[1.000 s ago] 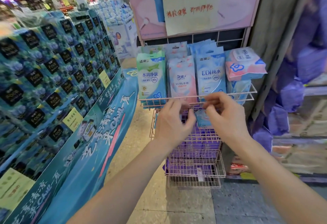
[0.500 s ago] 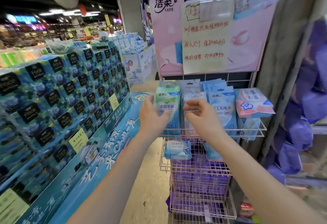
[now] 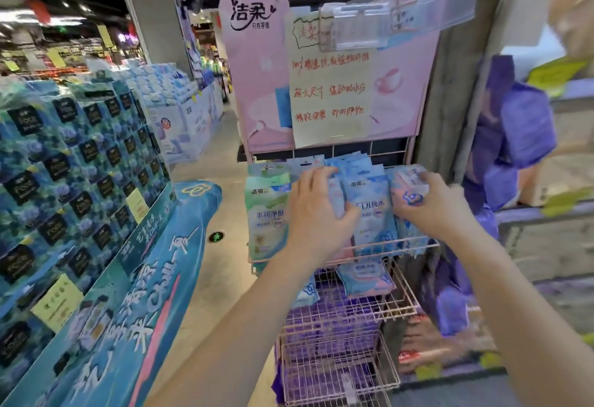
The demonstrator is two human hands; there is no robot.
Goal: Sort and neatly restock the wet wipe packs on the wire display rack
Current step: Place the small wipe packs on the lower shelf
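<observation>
Pink header board (image 3: 257, 62) at 12 o'clock: brand 洁柔 in black script, smaller line under it unreadable. Paper sign (image 3: 331, 94) beside it: red handwriting, only 超大尺寸 legible. Green pack (image 3: 266, 213): 洁柔, 水润净肤. Blue pack (image 3: 369, 210): 洁柔, "EDI纯水". Teal display (image 3: 138, 281) at 8 o'clock: white script, too stylized to read.

The pink coated-wire display rack (image 3: 398, 281) looked smooth and thin. The blue wet wipe packs (image 3: 369, 210) were glossy plastic film. The cream handwritten sign (image 3: 331, 98) was matt paper; the clear tag holder (image 3: 401, 17) above was shiny plastic.
</observation>
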